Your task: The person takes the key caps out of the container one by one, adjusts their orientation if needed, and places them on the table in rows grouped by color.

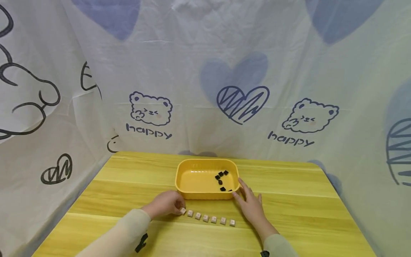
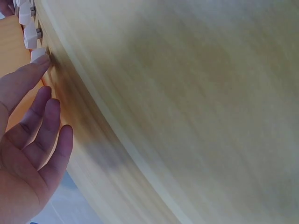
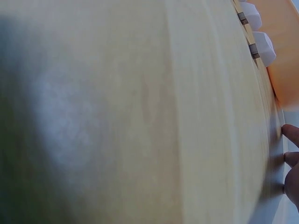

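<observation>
At the left end of a row of white keycaps [image 1: 206, 218], my left hand [image 1: 167, 204] pinches the endmost keycap [image 1: 183, 211]. The left wrist view has a fingertip of the left hand [image 2: 28, 140] against this keycap [image 2: 38, 55], the other fingers loosely bent beside it. My right hand [image 1: 252, 207] touches the right front corner of a yellow plastic box [image 1: 205, 196] with extended fingers. Only a few of its fingertips [image 3: 290, 133] show at the edge of the right wrist view. Two white keycaps [image 3: 264, 48] there have grey undersides.
Several black keycaps [image 1: 221, 174] lie on the right side of the box floor. The wood-grain table [image 1: 135, 185] stretches around the box and the row. Behind it hangs a white printed cloth [image 1: 192, 89], with another cloth wall at the left.
</observation>
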`<action>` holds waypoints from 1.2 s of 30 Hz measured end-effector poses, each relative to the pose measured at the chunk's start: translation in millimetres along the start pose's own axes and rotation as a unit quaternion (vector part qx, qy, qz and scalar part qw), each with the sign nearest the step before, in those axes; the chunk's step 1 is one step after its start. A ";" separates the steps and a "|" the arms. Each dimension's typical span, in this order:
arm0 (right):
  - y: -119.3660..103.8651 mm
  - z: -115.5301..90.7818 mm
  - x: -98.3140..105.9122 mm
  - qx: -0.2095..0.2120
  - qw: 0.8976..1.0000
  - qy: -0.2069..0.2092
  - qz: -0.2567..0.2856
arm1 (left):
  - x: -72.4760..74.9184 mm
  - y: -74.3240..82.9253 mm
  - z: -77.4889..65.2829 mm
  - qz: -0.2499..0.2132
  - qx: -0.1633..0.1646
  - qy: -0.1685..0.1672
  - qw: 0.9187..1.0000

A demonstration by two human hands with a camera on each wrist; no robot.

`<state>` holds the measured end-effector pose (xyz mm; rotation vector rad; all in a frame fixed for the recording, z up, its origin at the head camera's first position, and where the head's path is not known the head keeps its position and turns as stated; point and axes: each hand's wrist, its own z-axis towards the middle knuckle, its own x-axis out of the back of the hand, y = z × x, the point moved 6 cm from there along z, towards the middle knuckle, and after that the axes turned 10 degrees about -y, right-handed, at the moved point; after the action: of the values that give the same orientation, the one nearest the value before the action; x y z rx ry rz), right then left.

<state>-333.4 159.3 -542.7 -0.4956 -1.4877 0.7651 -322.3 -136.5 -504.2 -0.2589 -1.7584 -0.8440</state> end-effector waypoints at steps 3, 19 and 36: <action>0.5 0.7 -0.4 0.002 1.000 0.003 0.001 | -0.4 -3.1 -0.1 0.006 0.008 0.000 1.000; 2.6 4.4 -2.4 0.006 1.000 0.006 -0.003 | 1.9 -7.1 1.7 0.026 0.015 -0.013 0.999; 3.5 4.4 -1.2 0.013 1.000 0.005 -0.005 | 50.5 38.4 21.1 0.070 -0.013 0.007 0.997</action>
<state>-338.2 160.2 -545.9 -0.4717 -1.4689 0.7723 -334.9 -106.8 -445.6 -0.3877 -1.6973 -0.7663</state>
